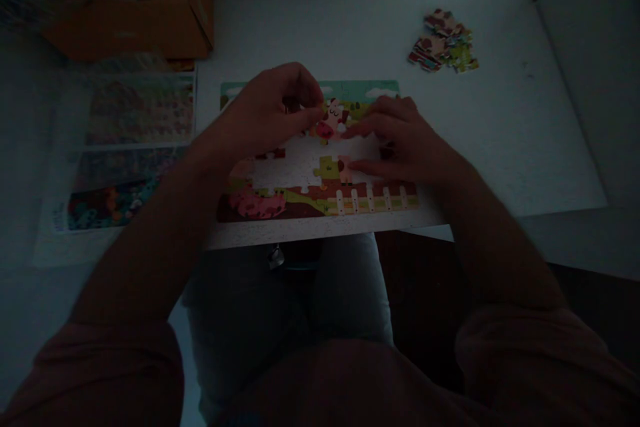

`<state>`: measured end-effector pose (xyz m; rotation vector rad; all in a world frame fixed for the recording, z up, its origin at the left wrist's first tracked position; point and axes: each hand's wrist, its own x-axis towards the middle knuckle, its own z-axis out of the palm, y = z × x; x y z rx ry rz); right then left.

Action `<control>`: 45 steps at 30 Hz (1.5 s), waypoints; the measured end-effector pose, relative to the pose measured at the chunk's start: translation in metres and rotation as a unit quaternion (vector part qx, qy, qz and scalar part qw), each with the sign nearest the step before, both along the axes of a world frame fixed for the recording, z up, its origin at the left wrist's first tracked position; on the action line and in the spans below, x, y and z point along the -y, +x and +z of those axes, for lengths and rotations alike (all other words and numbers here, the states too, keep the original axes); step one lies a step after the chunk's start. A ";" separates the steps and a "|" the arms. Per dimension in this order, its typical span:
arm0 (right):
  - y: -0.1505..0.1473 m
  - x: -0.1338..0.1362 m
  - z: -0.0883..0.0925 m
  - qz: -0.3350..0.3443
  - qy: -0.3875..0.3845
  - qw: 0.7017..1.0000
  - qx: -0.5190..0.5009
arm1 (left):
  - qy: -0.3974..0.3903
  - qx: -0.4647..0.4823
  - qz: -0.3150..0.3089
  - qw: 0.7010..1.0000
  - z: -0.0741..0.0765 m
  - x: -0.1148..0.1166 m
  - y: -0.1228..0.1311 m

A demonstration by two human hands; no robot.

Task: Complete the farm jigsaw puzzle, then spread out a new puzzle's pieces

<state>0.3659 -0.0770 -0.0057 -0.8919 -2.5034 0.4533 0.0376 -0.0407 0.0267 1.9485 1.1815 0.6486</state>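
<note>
A partly built farm jigsaw puzzle (280, 197) lies on the white table (500, 120) right in front of me, with a pink pig at the lower left and a fence along the bottom. My left hand (270, 113) hovers over the puzzle's upper middle, fingers curled in a pinch on a puzzle piece (330, 121) with a pink and red figure. My right hand (400, 140) rests flat on the puzzle's right half, fingers stretched toward that piece. A bare white patch shows in the puzzle's middle.
A heap of loose puzzle pieces (443, 41) lies at the far right of the table. An orange cardboard box (145, 7) stands at the far left. Printed picture sheets in plastic (125, 147) lie to the left. The scene is very dim.
</note>
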 end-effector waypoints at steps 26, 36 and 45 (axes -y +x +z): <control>0.000 -0.003 -0.010 -0.050 0.015 0.998 0.041 | 0.053 -0.225 -0.036 0.972 0.016 0.017 0.015; 0.000 -0.003 -0.008 -0.046 -0.003 0.998 0.037 | 0.067 -0.215 -0.053 0.973 0.006 0.016 0.012; 0.002 -0.005 -0.002 -0.090 -0.018 0.995 0.049 | 0.088 -0.212 -0.038 0.973 -0.002 0.012 0.008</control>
